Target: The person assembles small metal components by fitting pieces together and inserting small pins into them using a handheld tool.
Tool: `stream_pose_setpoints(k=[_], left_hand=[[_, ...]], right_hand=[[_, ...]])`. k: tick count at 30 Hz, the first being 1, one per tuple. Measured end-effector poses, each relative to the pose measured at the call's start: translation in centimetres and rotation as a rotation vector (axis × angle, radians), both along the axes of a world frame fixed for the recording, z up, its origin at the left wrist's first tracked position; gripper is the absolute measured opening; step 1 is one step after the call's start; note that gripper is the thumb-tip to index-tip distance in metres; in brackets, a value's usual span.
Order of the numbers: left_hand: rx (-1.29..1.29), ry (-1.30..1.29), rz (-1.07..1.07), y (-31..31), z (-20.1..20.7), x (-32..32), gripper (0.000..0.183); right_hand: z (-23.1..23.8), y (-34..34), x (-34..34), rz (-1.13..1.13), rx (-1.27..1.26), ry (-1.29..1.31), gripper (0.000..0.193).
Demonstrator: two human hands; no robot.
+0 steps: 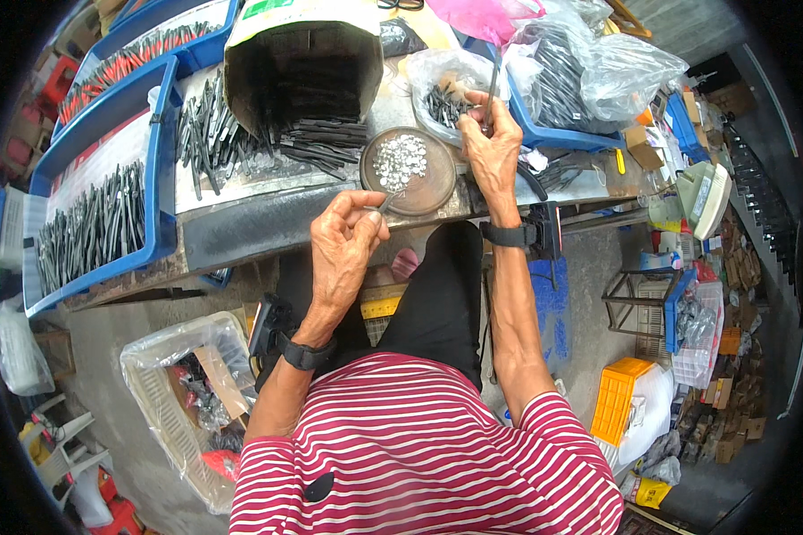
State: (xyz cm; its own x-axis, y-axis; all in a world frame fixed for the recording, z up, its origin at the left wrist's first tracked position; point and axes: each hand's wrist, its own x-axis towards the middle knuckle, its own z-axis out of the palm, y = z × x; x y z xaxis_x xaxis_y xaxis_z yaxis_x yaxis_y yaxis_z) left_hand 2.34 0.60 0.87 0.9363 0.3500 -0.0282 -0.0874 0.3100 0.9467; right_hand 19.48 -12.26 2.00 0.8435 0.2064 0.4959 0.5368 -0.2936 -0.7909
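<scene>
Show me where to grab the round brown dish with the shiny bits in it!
Hold the dish by opposite sides of its rim, probably coming from the table's front edge: it's round, lies flat near that edge, and its loose shiny bits might slide if it tips.

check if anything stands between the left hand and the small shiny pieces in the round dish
Nothing visible does. The left hand is at the near left edge of the round dish, and the small shiny pieces lie uncovered beyond it. The right hand, holding a dark slender piece, is off to the right.
</scene>
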Motion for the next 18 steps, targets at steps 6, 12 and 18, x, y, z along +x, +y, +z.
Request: stream_pose_setpoints(k=[6,12,18], left_hand=[[-0.057,-0.008,-0.016,-0.3,1.0,-0.1,0.017],[-0.115,-0.016,-0.049,-0.5,1.6,-0.2,0.017],[-0.123,-0.033,-0.070,-0.8,2.1,-0.3,0.016]], right_hand=[[1.7,-0.8,-3.0,0.299,0.381,0.410,0.030],[1.6,-1.2,-4.7,0.456,0.483,0.539,0.032],[0.6,-1.4,-6.1,0.659,0.693,0.719,0.031]])
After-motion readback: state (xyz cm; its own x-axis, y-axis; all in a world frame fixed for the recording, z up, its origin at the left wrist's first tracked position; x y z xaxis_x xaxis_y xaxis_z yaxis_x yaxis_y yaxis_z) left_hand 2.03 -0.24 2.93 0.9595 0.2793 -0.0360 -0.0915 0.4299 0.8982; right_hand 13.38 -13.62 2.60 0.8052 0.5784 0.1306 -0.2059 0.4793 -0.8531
